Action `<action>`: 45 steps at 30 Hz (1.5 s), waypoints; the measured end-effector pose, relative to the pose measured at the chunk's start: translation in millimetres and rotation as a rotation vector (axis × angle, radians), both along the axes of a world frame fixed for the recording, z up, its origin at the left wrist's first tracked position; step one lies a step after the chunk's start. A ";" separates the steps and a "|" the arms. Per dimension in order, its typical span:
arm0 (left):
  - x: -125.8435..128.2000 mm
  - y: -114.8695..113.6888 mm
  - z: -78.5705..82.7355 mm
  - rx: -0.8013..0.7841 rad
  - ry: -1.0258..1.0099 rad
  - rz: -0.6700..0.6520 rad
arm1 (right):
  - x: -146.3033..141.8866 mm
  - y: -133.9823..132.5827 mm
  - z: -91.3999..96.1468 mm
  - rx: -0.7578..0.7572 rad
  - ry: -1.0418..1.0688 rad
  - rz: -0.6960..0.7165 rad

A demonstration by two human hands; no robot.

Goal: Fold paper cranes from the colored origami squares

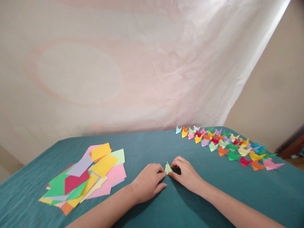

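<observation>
A small pale green folded paper piece (168,168) stands on the teal tablecloth (147,148) in front of me. My left hand (149,182) rests on the cloth with its fingertips pinching the piece's left side. On the piece's right side my right hand (185,172) pinches it with curled fingers. Both hands meet at the fold.
A loose pile of coloured paper squares (85,175) lies at the left of the table. Several finished origami figures (228,145) in many colours stand in rows at the right back. A pale sheet (133,63) hangs behind the table.
</observation>
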State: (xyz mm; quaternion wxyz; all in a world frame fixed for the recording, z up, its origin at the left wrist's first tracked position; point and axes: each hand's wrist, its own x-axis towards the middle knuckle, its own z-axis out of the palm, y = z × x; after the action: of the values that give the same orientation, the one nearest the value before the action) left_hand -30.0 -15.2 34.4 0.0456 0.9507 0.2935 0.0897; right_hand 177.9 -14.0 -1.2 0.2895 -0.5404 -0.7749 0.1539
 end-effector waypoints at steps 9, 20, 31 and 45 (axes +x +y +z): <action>10.2 22.1 -11.2 -0.206 -0.223 0.268 | 1.6 1.2 -3.8 -0.047 0.142 0.022; 19.8 24.6 -30.7 -0.293 -0.417 0.213 | 2.6 -1.5 -6.6 -0.019 0.166 0.054; 18.5 16.6 -22.0 -0.302 -0.441 0.173 | 0.6 -7.5 0.4 -0.016 0.269 0.147; 20.5 21.1 -27.5 -0.353 -0.477 0.176 | -1.3 -0.1 -8.8 -0.005 0.074 0.108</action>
State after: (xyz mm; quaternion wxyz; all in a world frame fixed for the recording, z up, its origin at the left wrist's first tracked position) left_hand -9.5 5.9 6.9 0.2696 0.8512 0.3665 0.2617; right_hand 176.6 -14.1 -10.0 0.3082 -0.4922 -0.7914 0.1911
